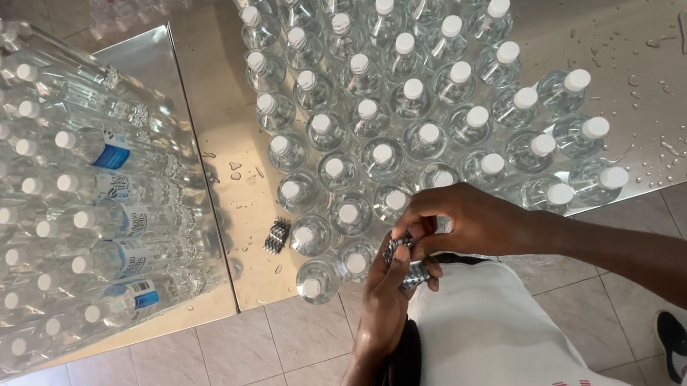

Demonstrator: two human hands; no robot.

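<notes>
Hands, left (384,287) and right (459,221), both pinch one stack of seals (407,259) just beside capped bottles (378,120) massed on the bench (644,29), within reach.

Two hands at the bench's near edge: left hand (384,287), right hand (472,220), sharing one small bundle of seals (407,256). One more bundle (277,236) lying near that edge. Roughly fifty standing capped bottles (382,154) mid-bench; too many stacked bottles (61,208) toward the left edge to count. One shoe (676,342) on the floor.
</notes>
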